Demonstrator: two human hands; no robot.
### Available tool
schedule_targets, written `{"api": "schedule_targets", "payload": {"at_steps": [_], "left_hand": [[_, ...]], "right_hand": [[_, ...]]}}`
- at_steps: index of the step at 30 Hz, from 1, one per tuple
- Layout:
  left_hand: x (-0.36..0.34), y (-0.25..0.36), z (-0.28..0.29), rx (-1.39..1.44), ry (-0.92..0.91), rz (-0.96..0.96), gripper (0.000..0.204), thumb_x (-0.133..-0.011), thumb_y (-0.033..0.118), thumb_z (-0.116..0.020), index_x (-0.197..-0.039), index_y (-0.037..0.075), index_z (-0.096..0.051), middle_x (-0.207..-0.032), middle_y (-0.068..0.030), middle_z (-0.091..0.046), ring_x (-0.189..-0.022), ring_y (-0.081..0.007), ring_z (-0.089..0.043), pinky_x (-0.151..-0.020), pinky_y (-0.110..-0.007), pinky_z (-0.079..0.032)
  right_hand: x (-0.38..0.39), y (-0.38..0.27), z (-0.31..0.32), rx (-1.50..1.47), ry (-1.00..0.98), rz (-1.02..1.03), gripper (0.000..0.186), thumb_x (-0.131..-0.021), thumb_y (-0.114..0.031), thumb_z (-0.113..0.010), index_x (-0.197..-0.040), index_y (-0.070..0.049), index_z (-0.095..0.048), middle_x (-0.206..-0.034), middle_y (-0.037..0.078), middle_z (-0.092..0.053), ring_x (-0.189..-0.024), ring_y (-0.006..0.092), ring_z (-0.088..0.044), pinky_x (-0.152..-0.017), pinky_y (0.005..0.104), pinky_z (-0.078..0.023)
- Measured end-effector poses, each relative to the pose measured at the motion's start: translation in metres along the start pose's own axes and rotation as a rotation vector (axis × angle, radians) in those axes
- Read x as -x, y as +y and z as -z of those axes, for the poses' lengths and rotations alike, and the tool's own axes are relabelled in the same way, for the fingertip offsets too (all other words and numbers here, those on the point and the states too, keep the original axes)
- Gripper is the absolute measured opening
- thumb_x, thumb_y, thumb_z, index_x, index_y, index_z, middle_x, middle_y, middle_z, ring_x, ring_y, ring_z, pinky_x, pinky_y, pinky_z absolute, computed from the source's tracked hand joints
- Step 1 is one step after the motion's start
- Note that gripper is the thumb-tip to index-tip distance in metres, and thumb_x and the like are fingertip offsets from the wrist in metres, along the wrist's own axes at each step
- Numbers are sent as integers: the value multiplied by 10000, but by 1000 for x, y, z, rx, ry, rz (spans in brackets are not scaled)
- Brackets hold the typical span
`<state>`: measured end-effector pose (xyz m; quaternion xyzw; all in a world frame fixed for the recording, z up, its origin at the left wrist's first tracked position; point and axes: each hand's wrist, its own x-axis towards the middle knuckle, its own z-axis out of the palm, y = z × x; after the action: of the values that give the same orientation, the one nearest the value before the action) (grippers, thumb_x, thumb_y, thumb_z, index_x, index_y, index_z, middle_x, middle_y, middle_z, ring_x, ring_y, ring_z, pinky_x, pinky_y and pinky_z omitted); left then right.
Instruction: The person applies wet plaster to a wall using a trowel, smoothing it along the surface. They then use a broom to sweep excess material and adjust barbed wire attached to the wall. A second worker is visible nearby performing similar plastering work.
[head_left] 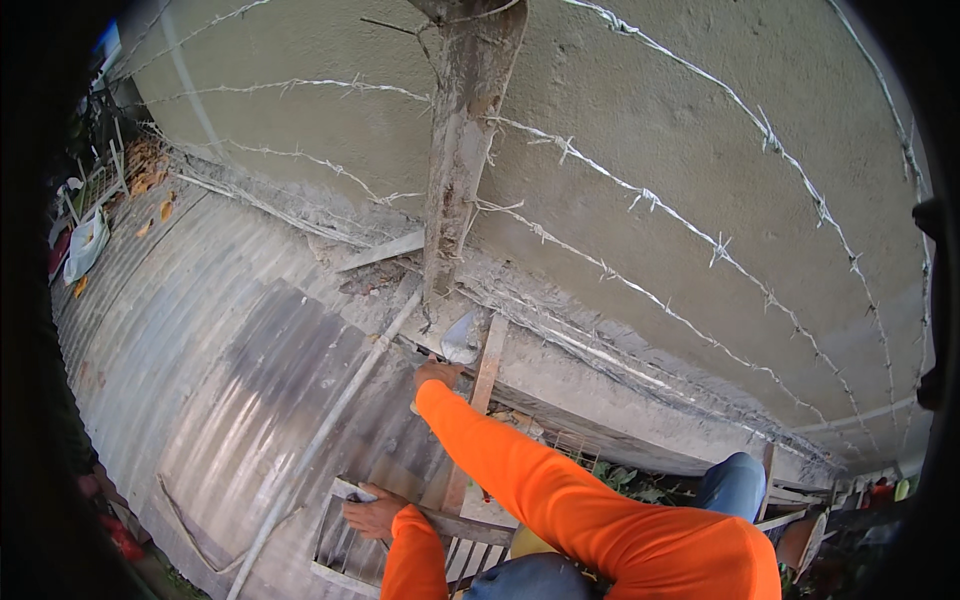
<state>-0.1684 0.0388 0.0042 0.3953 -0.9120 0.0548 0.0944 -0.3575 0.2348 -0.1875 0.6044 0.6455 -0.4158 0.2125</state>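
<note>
Head view, and we're looking down on two arms in orange sleeves, worked in close to a rough rendered wall. Out in front is the right hand, closed, apparently round the handle of a masonry trowel; the grip itself is hidden, but the grey pointed blade shows just beyond the knuckles. That blade sits near the foot of a weathered post, with a wooden batten slanting down just to its right. Lower and nearer the body, here's the left hand, fingers slightly apart and bent over the corner of a wooden frame; whether it grips or merely rests, I cannot tell. To the left spreads a corrugated roof, patched darker in the middle, a slender pole running along it. Barbed wire stretches from both sides of the post, across the wall. And down at the lower edge, blue jeans at the knees.
</note>
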Motion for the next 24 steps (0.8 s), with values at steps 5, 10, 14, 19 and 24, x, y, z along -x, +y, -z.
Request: {"api": "schedule_targets", "payload": {"at_steps": [5,10,14,19,24], "left_hand": [[1,0,-3,23,32,-14,567,-957,591,-512,-1171,67,-551,-1077,-77,-575,-1046,-279,-580,-764,-464,-454],[2,-4,-10,-18,53,-16,593,-963,622,-466,-1168,73,-557,-1060,-72,-563,-1001,-270,-572,-737,-431,-432],[2,-6,-13,-40,52,-25,610,-962,639,-448,-1167,77,-559,-1045,-74,-555,-987,-266,-568,-722,-419,-422],[3,-7,-11,-39,59,-38,615,-943,637,-474,-1192,81,-557,-1070,-73,-566,-1005,-265,-570,-735,-418,-434],[2,-7,-7,-24,40,-33,600,-937,618,-490,-1215,90,-553,-1094,-66,-575,-1025,-262,-575,-753,-425,-451]], "right_hand": [[85,-21,52,-406,105,-43,738,-987,-356,-592,-1506,-53,-163,-1385,288,-529,-1212,440,-583,-991,533,-455],[162,-22,99,-619,116,-23,710,-989,-326,-594,-1499,-31,-198,-1371,308,-528,-1202,428,-588,-1019,501,-442],[195,-9,115,-571,33,-42,878,-959,-387,-646,-1560,-48,-104,-1445,264,-496,-1266,415,-556,-1060,471,-422],[227,31,125,-584,6,114,783,-938,-402,-686,-1470,4,-279,-1411,254,-510,-1263,399,-546,-1051,420,-422],[236,94,156,-500,44,395,686,-937,-366,-683,-1404,3,-341,-1283,260,-589,-1172,393,-598,-1000,429,-452]]}}
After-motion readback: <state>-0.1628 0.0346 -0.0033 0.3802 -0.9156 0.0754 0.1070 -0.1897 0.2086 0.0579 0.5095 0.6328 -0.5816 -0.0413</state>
